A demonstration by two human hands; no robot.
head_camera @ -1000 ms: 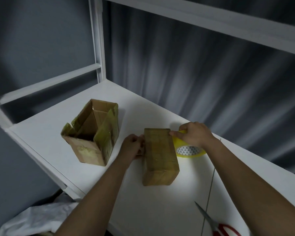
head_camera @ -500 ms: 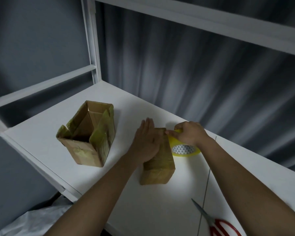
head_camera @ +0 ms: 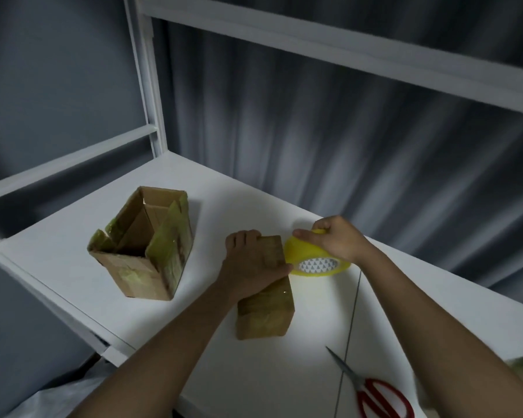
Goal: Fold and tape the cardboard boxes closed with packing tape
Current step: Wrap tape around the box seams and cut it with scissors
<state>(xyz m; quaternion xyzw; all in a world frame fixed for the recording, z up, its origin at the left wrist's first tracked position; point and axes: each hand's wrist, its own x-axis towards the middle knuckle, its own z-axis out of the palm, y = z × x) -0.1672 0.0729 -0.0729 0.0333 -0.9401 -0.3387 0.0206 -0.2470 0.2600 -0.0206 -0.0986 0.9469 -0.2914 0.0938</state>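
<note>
Taping the closed box

Left hand presses flat on the closed box; right hand grips the tape roll beside it.

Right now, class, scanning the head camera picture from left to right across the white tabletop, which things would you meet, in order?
Open cardboard box → left hand pressing on the closed box → yellow tape roll held by the right hand → red-handled scissors.
</note>
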